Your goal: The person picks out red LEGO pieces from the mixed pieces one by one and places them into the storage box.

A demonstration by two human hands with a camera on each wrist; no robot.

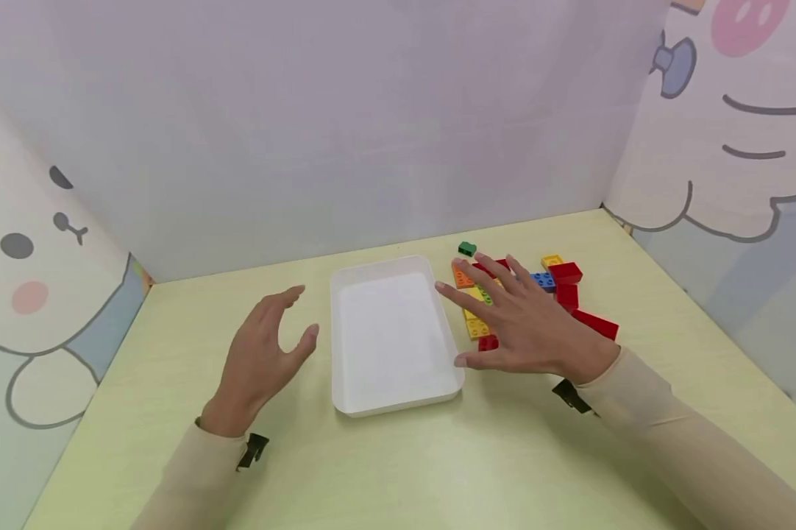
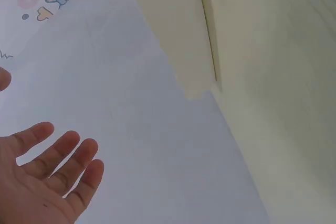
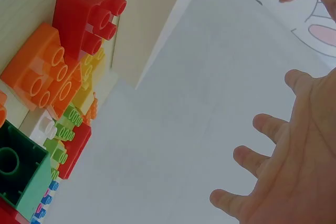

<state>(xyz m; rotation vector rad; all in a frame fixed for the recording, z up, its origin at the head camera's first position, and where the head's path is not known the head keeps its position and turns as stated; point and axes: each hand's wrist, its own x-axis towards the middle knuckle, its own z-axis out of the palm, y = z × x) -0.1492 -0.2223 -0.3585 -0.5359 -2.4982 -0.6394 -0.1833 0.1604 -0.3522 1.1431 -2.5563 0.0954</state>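
My left hand (image 1: 259, 361) hovers at the left of a white rectangular tray (image 1: 391, 331), thumb and fingers spread apart and nothing in them. My right hand (image 1: 527, 324) is raised with spread fingers over a group of toy building bricks, partly covering them in the head view; it holds nothing. In the left wrist view the palm of the left hand (image 2: 47, 182) shows bare. The right wrist view has the right hand (image 3: 294, 161) across from a red brick (image 3: 84, 17), an orange brick (image 3: 39, 72) and a dark green brick (image 3: 21, 166).
Behind the group lies a small green brick (image 1: 467, 249). Red bricks (image 1: 594, 324) and a blue brick (image 1: 542, 280) lie right of the tray, with yellow bricks (image 1: 477, 327) close beside its edge. Cartoon-printed walls enclose the pale table (image 1: 398, 471) at the back and sides.
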